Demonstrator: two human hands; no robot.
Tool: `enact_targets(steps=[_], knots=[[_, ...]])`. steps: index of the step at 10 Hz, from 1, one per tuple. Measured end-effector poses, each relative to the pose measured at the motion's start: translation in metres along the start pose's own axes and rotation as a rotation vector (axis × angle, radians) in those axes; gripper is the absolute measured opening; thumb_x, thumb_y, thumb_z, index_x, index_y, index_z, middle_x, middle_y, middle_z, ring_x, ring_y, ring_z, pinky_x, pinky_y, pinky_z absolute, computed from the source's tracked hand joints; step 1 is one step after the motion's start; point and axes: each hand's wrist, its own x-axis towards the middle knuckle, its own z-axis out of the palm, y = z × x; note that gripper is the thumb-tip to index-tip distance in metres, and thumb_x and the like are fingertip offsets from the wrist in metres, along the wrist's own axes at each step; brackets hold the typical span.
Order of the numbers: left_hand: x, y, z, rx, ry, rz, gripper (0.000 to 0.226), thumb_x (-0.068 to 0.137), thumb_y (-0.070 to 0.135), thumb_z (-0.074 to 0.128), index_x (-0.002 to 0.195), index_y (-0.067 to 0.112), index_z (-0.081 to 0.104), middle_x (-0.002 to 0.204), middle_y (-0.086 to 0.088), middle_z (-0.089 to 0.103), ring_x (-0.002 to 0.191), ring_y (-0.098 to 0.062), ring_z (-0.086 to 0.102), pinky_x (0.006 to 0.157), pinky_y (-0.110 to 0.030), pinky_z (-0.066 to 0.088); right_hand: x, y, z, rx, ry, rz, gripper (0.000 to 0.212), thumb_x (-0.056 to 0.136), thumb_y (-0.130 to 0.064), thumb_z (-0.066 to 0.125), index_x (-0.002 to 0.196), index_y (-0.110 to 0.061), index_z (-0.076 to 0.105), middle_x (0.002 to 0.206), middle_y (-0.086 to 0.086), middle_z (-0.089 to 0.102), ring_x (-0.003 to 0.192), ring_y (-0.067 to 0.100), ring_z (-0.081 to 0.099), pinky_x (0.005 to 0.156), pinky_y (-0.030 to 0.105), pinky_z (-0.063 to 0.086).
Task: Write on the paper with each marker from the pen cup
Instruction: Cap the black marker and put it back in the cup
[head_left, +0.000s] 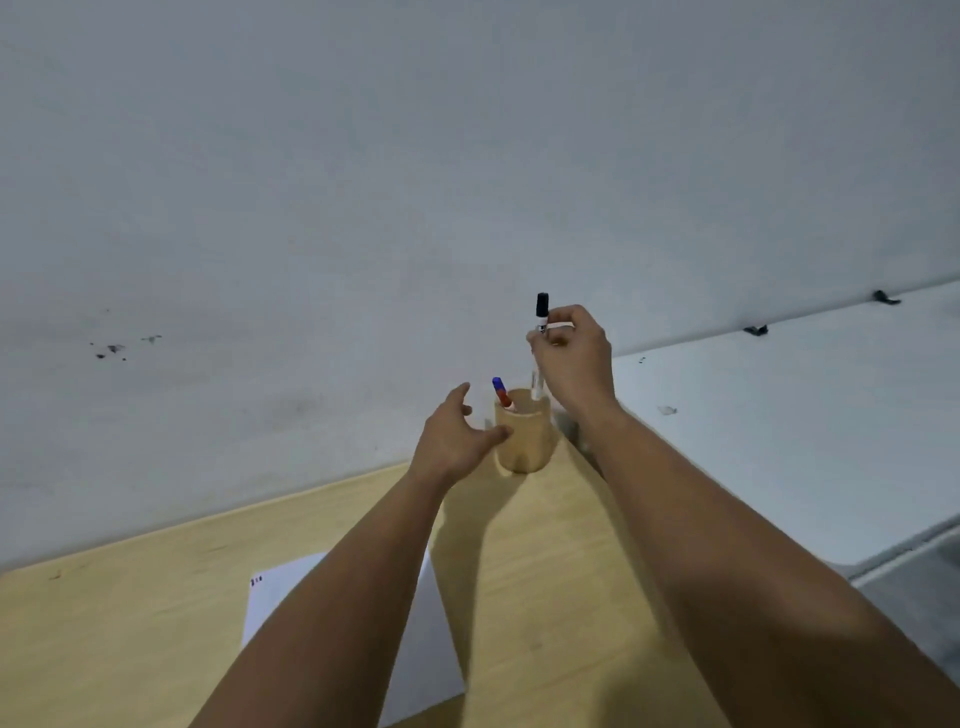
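Left forearm is covering most of the paper (426, 644). Right hand (571, 358) is pinching the black-capped marker (540, 332), its lower end inside the pen cup (522, 436). Left hand (452, 436) is spread open at the cup's 9 o'clock, thumb touching its wall.

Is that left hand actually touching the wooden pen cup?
Touching. The head view shows the left hand open beside the pen cup, its thumb lying against the cup's near-left wall with no gap visible.

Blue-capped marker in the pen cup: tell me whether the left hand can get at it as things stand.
Probably yes. The left hand is open beside the pen cup, and the blue-capped marker sticks up above the rim on that side. The right hand holds the black-capped marker further right, clear of the way.
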Motion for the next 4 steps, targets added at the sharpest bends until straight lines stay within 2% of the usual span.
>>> enact_targets(steps=[1,2,3,4], knots=[[0.02,-0.01,0.032,0.002,-0.026,-0.031,0.109,0.074,0.045,0.089,0.161,0.023,0.028,0.157,-0.007,0.048,0.14,-0.026,0.05,0.109,-0.044,0.047,0.013,0.02,0.001,-0.024,-0.02,0.016,0.015,0.098,-0.015,0.072,0.109,-0.018,0.062,0.086,-0.007,0.075,0.073,0.005,0.07,0.058,0.006,0.045],[0.029,-0.02,0.053,-0.002,0.012,-0.037,0.101,0.072,0.049,0.089,0.156,0.028,0.036,0.151,0.001,0.055,0.133,-0.023,0.057,0.105,-0.046,0.051,0.012,0.042,0.011,-0.068,-0.078,0.059,0.018,0.098,-0.015,0.071,0.112,-0.023,0.062,0.089,-0.007,0.075,0.07,0.011,0.073,0.057,0.016,0.051],[0.031,-0.031,0.063,-0.029,0.054,-0.004,0.075,0.078,0.049,0.084,0.141,0.036,0.047,0.131,0.01,0.068,0.111,-0.015,0.068,0.093,-0.047,0.059,0.007,0.059,0.02,-0.09,-0.138,0.073,0.022,0.099,-0.012,0.069,0.116,-0.025,0.063,0.082,-0.01,0.075,0.067,0.0,0.072,0.059,0.016,0.051],[0.029,-0.032,0.065,-0.033,0.072,0.03,0.072,0.08,0.045,0.082,0.142,0.038,0.047,0.13,0.012,0.068,0.107,-0.012,0.069,0.091,-0.045,0.06,0.003,0.059,0.028,-0.085,-0.167,0.069,0.037,0.099,-0.008,0.07,0.132,-0.023,0.064,0.106,-0.003,0.079,0.093,0.009,0.076,0.082,0.028,0.061]])
